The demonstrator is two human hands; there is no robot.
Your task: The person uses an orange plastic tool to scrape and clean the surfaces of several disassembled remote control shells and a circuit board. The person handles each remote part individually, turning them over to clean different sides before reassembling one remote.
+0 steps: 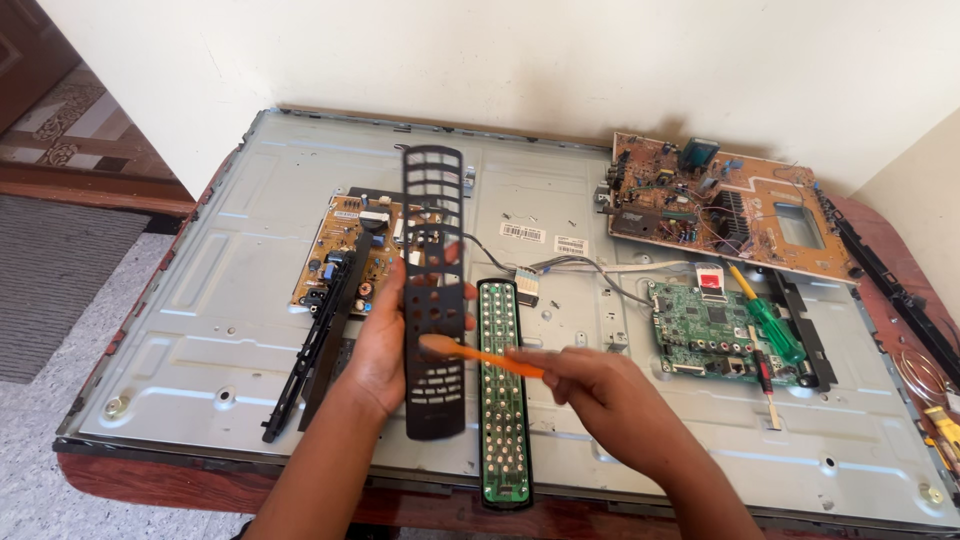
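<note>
Left hand point(385, 335) grips the black remote cover point(434, 290) upright, right hand point(600, 385) pinches an orange toothbrush point(480, 355) against it, green remote board point(502, 390) just right.

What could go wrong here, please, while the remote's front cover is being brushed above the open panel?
1. Loosened dirt may fall from the black remote cover onto the green keypad board right below the orange brush.
2. The left hand grips the cover only at one edge, so a hard stroke by the right hand might twist it loose.

Screwdriver point(768, 322) on right circuit board point(710, 335)
</note>
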